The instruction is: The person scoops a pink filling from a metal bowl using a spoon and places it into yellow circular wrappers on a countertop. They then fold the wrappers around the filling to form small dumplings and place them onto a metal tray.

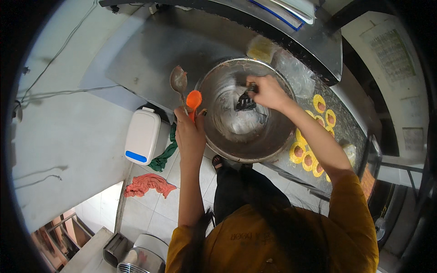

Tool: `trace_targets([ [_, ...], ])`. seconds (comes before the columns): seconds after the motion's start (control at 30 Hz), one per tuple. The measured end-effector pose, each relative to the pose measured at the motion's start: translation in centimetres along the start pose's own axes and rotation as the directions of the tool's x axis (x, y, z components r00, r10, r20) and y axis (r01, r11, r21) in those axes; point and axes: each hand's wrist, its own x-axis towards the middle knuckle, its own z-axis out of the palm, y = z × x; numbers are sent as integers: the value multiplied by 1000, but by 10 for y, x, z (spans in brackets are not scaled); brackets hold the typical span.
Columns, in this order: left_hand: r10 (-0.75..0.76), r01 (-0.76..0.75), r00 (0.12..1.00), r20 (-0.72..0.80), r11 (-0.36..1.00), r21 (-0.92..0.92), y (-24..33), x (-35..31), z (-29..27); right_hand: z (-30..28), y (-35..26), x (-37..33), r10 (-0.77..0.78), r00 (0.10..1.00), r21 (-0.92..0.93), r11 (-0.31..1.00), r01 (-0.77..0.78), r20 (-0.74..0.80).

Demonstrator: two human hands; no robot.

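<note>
My left hand (pixel 190 132) is closed around two handles, those of a metal spoon (pixel 178 80) with residue on it and an orange plastic scoop (pixel 194 98). It is just left of a large, wide metal bowl (pixel 278 132) on the steel counter. Over the bowl, my right hand (pixel 269 92) grips a black slotted spatula (pixel 246 102), whose blade is down inside. Pale residue smears the bowl's bottom and walls; otherwise I make out no food in it. On the counter to the right lie several yellow rounds (pixel 297 152), each with a pinkish-brown filling in its middle.
Clear plastic bags (pixel 293 73) and a yellowish packet (pixel 261 48) lie behind the bowl, under a raised shelf (pixel 291 34). Left of the counter stands a white lidded bin (pixel 142 132). Green (pixel 163 156) and red (pixel 148 184) cloths are on the tiled floor.
</note>
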Motion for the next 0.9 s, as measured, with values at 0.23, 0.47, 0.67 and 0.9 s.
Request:
trace_targets([
  [0.23, -18, 28, 997, -81, 992, 127, 2, 3, 11, 5, 32, -32, 207, 977, 147, 969, -198, -46],
  [0.47, -61, 78, 992, -114, 984, 158, -2, 2, 13, -4, -9, -32, 110, 945, -547, 833, 81, 307],
  [0.67, -217, 222, 975, -51, 960, 167, 4, 2, 12, 14, 4, 15, -150, 964, -658, 707, 261, 221],
  [0.9, -189, 201, 974, -122, 975, 93, -1, 2, 17, 23, 22, -23, -180, 913, -727, 557, 401, 366],
])
